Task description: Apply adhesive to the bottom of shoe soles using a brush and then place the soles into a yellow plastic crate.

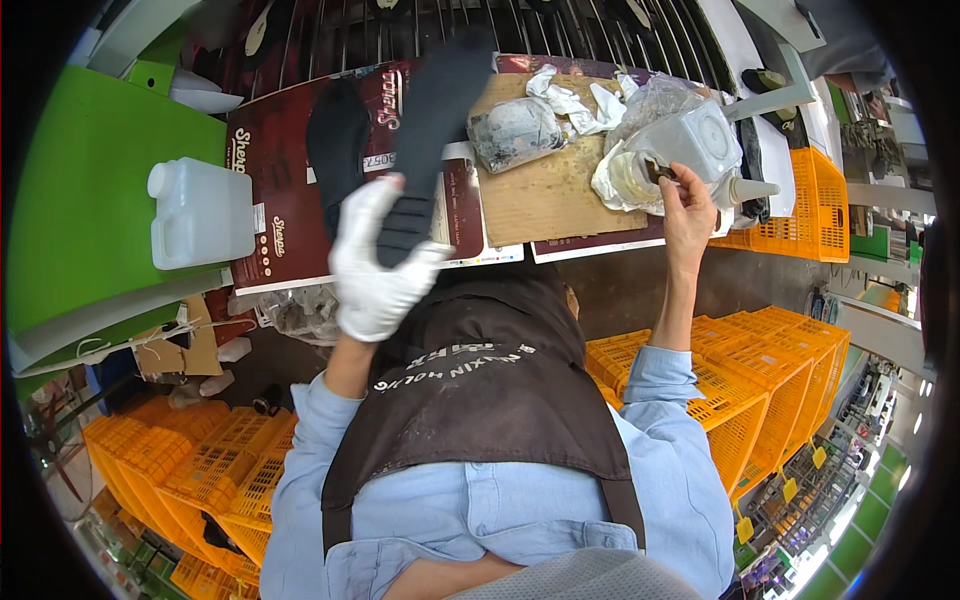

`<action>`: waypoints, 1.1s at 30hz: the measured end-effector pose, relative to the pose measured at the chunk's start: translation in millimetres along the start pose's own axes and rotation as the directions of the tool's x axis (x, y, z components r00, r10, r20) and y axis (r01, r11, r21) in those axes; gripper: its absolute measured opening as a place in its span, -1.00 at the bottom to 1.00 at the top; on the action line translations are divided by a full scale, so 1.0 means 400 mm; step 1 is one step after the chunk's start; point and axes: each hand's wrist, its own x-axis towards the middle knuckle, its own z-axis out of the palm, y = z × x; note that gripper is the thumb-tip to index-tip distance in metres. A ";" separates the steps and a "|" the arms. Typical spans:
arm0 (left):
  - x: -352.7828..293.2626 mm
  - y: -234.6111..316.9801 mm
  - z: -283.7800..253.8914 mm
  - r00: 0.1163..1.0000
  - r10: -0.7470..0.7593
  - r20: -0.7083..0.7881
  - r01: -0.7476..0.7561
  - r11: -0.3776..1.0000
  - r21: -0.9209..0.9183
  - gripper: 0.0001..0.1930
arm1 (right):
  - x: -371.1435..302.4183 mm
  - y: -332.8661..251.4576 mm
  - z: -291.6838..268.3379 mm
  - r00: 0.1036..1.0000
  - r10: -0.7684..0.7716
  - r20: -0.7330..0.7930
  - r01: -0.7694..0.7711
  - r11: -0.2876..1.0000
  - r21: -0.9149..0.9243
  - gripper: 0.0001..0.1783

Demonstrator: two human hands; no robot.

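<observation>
My left hand, in a white glove, grips the ribbed near end of a long black shoe sole. The sole is held up over the bench. Behind it, a second black sole lies on the dark red printed cardboard. My bare right hand pinches a small dark piece, its kind unclear, over a translucent cup ringed with white cloth. Against the cup stands a clear plastic jug. A whitish nozzle tip points right beside my right hand.
A plastic-wrapped grey bundle and crumpled white gloves lie on brown cardboard. A white canister stands at left by a green panel. Metal rollers run behind; orange crates stand on both sides.
</observation>
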 end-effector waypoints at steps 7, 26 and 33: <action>-0.040 -0.018 0.192 0.976 -0.051 0.212 0.032 0.995 0.092 -0.35 | -0.007 0.063 0.000 0.995 0.095 0.022 -0.098 0.972 0.212 -0.75; -0.012 -0.074 0.164 0.544 -0.464 0.700 0.798 0.026 -0.603 -0.71 | -0.019 0.044 0.004 0.987 0.065 -0.146 -0.011 0.941 0.339 -0.70; -0.017 -0.018 0.179 0.526 -0.432 0.732 0.796 -0.054 -0.603 -0.69 | -0.023 0.051 -0.009 0.978 -0.019 -0.209 0.079 0.956 0.282 -0.71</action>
